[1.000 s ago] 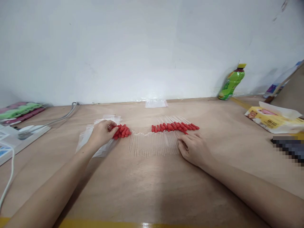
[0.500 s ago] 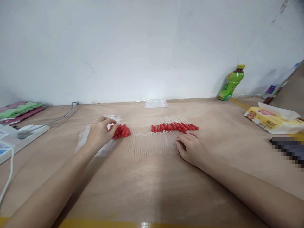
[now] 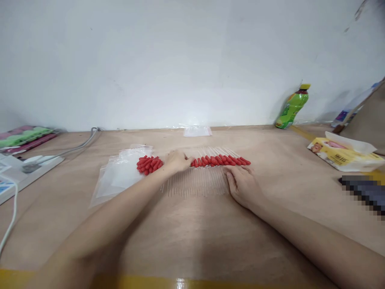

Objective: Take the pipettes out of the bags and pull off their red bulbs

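Observation:
My left hand (image 3: pixel 178 160) is over the tops of a row of thin clear tubes (image 3: pixel 195 182), its fingers closed together near the left end of a line of red rubber bulbs (image 3: pixel 221 160). What the fingertips hold is hidden. My right hand (image 3: pixel 242 182) rests at the right end of the clear tubes, fingers curled and thumb close to the forefinger; anything between them is too small to make out. Behind the red line, clear stems (image 3: pixel 221 151) point away. A loose pile of red bulbs (image 3: pixel 148 164) lies to the left of my left hand.
Clear zip bags (image 3: pixel 116 172) lie under and left of the pile; another bag (image 3: pixel 197 131) lies by the wall. On the left is a white power strip (image 3: pixel 45 160) with cables. A green bottle (image 3: pixel 293 106), a tissue pack (image 3: pixel 339 154) and a dark, pixelated object (image 3: pixel 363 190) are on the right.
My left hand has moved right, from the red pile to the left end of the red bulb line, uncovering the pile and bags. My right hand has stayed nearly in place.

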{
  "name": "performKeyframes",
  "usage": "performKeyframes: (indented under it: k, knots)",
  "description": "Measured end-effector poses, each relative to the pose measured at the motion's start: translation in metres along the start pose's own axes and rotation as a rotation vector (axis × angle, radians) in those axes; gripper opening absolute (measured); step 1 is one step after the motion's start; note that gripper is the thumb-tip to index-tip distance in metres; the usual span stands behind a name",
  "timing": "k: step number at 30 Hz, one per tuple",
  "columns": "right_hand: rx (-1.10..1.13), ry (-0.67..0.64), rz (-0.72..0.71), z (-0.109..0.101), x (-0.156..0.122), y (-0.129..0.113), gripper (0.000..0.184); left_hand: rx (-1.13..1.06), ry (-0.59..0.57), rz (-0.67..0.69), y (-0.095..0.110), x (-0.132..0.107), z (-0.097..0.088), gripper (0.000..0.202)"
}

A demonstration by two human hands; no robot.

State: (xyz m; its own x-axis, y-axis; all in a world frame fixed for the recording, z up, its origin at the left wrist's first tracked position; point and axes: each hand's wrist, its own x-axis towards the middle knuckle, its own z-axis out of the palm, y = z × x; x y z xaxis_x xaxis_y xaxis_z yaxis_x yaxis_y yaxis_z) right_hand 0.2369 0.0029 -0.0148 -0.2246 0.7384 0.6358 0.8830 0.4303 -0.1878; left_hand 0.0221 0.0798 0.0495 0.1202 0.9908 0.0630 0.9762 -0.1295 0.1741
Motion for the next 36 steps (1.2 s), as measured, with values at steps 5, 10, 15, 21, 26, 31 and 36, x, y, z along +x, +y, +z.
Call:
performKeyframes:
  k: [5, 10, 15, 21, 26, 31, 36]
  knots:
    - [-0.006, 0.034, 0.000, 0.001, 0.000, 0.000, 0.024, -0.026, -0.100, -0.069, 0.005, 0.018, 0.005, 0.028]
    - [0.022, 0.077, -0.003, 0.000, 0.000, 0.000, 0.019, -0.061, -0.064, -0.016, -0.003, 0.014, -0.003, 0.029]
    - [0.131, 0.160, -0.071, -0.005, 0.003, -0.003, 0.025, -0.085, 0.146, 0.145, -0.024, -0.029, -0.004, 0.025]
    - [0.276, 0.125, -0.234, -0.008, 0.003, -0.013, 0.051, -0.072, 0.403, 0.577, -0.051, -0.079, 0.014, 0.020]
    - [0.233, 0.042, -0.390, -0.007, 0.005, -0.023, 0.048, -0.113, 0.443, 0.697, -0.045, -0.093, 0.021, 0.011]
    - [0.225, 0.031, -0.502, -0.002, 0.008, -0.033, 0.030, -0.211, 0.463, 0.770, -0.035, -0.097, 0.029, 0.007]
    - [0.266, 0.082, -0.519, 0.003, 0.009, -0.039, 0.017, -0.261, 0.483, 0.816, -0.031, -0.098, 0.032, 0.011]
